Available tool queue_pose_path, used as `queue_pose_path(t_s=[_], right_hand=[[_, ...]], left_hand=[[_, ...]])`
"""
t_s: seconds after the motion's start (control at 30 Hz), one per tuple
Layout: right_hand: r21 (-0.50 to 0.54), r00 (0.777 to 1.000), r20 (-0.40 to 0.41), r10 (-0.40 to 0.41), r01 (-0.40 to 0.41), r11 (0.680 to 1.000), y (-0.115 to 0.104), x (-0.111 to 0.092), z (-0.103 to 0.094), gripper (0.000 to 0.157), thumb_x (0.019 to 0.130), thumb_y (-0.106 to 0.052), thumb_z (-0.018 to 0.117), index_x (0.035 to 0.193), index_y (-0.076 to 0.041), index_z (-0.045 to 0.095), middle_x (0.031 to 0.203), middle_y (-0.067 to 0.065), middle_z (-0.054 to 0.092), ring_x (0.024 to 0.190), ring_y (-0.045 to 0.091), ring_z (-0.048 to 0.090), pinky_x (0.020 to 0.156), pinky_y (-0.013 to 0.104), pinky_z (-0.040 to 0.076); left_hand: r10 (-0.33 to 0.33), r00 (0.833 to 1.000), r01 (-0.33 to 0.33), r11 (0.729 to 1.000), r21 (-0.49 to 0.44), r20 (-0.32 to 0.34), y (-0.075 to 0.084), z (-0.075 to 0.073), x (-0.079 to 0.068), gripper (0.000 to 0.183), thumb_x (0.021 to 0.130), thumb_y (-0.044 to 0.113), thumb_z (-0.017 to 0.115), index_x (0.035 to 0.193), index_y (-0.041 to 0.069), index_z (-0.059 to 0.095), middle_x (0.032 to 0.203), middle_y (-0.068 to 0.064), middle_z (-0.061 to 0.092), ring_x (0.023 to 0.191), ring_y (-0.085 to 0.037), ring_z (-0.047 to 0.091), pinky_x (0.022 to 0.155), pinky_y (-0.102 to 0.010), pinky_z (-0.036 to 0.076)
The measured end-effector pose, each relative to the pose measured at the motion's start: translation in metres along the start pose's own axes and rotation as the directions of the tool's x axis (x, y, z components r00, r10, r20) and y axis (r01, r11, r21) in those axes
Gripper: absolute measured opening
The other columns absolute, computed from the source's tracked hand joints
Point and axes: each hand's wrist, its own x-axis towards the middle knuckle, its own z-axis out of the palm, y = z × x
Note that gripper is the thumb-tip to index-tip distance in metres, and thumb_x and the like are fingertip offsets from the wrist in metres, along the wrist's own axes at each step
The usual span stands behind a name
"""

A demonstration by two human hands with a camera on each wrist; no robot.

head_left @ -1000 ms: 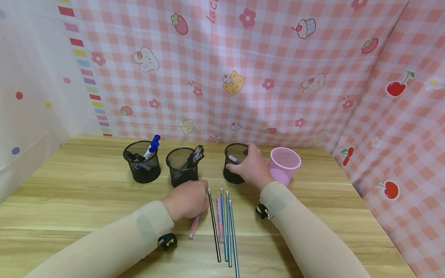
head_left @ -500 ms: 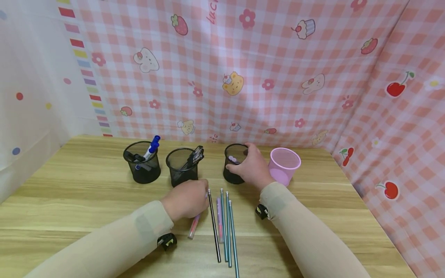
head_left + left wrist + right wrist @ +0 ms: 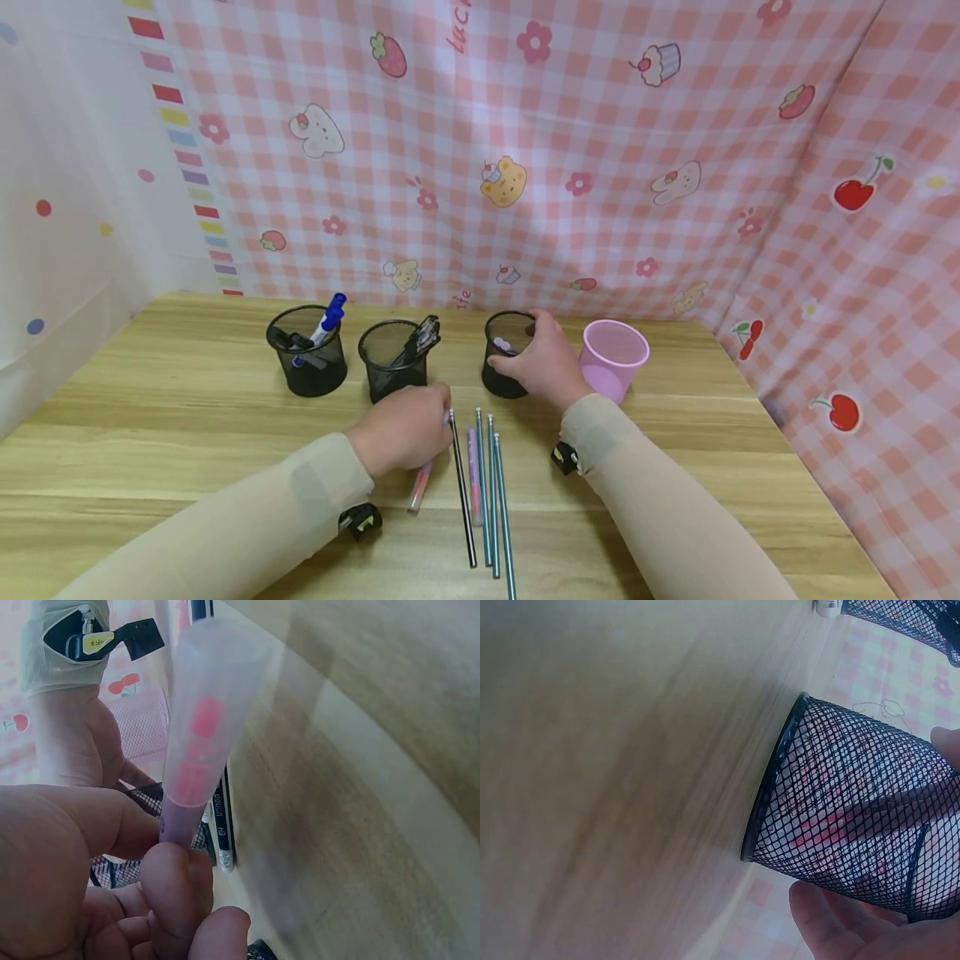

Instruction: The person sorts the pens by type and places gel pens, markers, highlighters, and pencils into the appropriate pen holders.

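Note:
Between thumb and fingertips my left hand (image 3: pixel 405 429) pinches a purple highlighter (image 3: pixel 421 487) just above the tabletop or on it; I cannot tell which. Its clear cap with pink inside fills the left wrist view (image 3: pixel 199 742). My right hand (image 3: pixel 549 362) grips a black mesh pen cup (image 3: pixel 504 379) from the right side, thumb at the front and fingers behind. A purple marker stands inside that cup, its pink part visible through the mesh (image 3: pixel 821 829). Right of my left hand lie a black pencil (image 3: pixel 462 492), a second purple highlighter (image 3: pixel 474 475) and several teal pencils (image 3: pixel 503 517).
Left of the gripped cup stand two black mesh cups, one with blue-capped markers (image 3: pixel 313 375) and one with black pens (image 3: pixel 386 383). A pink cup (image 3: pixel 604 382) stands right of my right hand. Checked cloth (image 3: pixel 465 108) hangs behind the wooden table (image 3: pixel 187 400).
My left hand and the highlighter in it have shifted very slightly away from me. My right hand keeps its hold on the mesh cup, and the other things lie as before.

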Motion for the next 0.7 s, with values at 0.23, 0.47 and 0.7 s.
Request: queue_pose_path(t_s=[0.23,0.47,0.7], right_hand=[[0.000,1.000,-0.001,-0.003,0.003,1.000,0.0001,-0.0001,-0.0002,0.104,0.077,-0.041,0.092,0.157,-0.004,0.036,0.143,0.024,0.057,0.130,0.038,0.059,0.111,0.051,0.049],[-0.002,1.000,-0.001,-0.007,0.007,1.000,-0.0007,-0.0006,-0.0001,0.104,0.078,-0.041,0.092,0.157,-0.003,0.036,0.143,0.023,0.057,0.130,0.038,0.059,0.111,0.051,0.049],[-0.001,1.000,-0.003,-0.001,0.001,1.000,-0.0008,-0.0001,0.0006,0.103,0.077,-0.040,0.092,0.156,-0.003,0.036,0.142,0.023,0.058,0.129,0.038,0.060,0.111,0.051,0.049]], left_hand=[[0.032,0.998,-0.034,0.999,-0.036,-0.063,-0.0001,0.0000,0.0013,0.025,0.100,0.019,0.065,0.121,0.007,0.064,0.088,0.000,0.066,0.072,-0.017,0.061,0.072,-0.035,0.053],[0.041,0.989,-0.059,0.991,-0.121,-0.144,0.0023,-0.0025,0.0008,0.023,0.101,0.020,0.062,0.121,0.009,0.061,0.075,0.002,0.065,0.063,-0.015,0.060,0.064,-0.033,0.051],[0.048,0.976,-0.102,0.962,-0.253,-0.212,0.0056,-0.0067,-0.0010,0.016,0.107,0.023,0.056,0.121,0.014,0.058,0.071,0.004,0.065,0.055,-0.014,0.059,0.053,-0.032,0.048]])
